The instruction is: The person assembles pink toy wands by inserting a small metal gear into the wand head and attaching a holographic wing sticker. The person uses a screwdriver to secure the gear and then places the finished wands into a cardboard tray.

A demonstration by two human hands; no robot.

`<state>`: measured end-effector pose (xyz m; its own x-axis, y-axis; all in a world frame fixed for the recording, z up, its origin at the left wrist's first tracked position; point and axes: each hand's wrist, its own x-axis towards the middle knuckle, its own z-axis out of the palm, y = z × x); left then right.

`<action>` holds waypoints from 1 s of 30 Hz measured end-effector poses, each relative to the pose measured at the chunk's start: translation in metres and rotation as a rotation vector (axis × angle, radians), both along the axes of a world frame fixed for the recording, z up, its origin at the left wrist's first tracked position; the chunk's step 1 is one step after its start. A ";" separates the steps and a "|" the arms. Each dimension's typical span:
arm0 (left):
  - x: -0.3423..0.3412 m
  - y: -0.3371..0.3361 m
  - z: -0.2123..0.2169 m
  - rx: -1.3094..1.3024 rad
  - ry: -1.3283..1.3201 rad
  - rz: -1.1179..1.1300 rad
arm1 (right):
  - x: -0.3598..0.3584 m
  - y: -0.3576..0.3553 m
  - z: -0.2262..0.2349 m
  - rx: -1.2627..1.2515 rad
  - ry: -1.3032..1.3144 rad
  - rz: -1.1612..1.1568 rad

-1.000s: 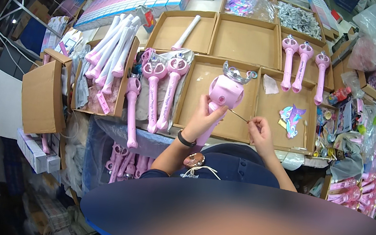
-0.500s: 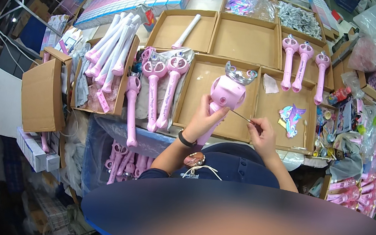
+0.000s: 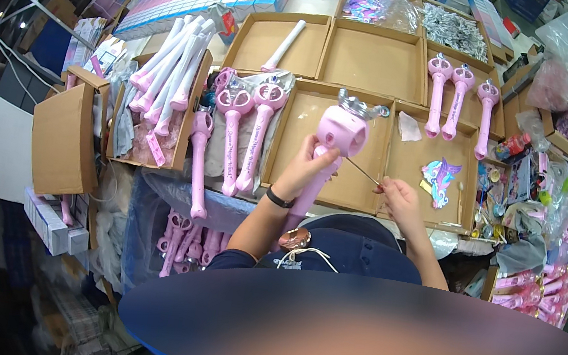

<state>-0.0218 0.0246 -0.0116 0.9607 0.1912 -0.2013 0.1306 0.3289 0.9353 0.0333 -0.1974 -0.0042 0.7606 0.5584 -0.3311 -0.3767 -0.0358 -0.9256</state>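
My left hand (image 3: 307, 170) is wrapped round the neck of a pink toy wand (image 3: 343, 131) with a hollow round head and a silver crown. Its handle slants down toward my body. Between the fingers of my right hand (image 3: 400, 200) is a thin metal rod (image 3: 363, 171), whose far end meets the wand just below its head. I cannot make out the rod's tip or exact kind. Both hands are above the cardboard trays (image 3: 297, 136). Close to my right hand lies a blue and purple winged ornament (image 3: 440, 181).
Finished-looking pink wands (image 3: 233, 127) lie at the left, and more (image 3: 437, 97) at the right. A box of white-and-pink handles (image 3: 172, 71) stands far left. Small silver parts (image 3: 453, 31) fill a back tray. Below the table's edge, a blue-lined bin (image 3: 147, 223) holds more wands.
The wand's head has turned and tilted in my left hand, showing more of its round opening. My right hand has shifted slightly right with the rod, still touching the wand.
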 end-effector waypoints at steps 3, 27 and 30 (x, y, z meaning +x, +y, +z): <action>0.004 0.013 -0.002 -0.097 -0.011 0.014 | -0.001 0.001 0.009 -0.096 -0.479 -0.093; 0.003 0.010 -0.004 -0.240 -0.020 -0.109 | -0.006 0.016 0.025 -0.319 -1.426 -0.210; 0.002 0.009 -0.005 -0.237 -0.021 -0.114 | -0.008 0.016 0.024 -0.265 -1.400 -0.201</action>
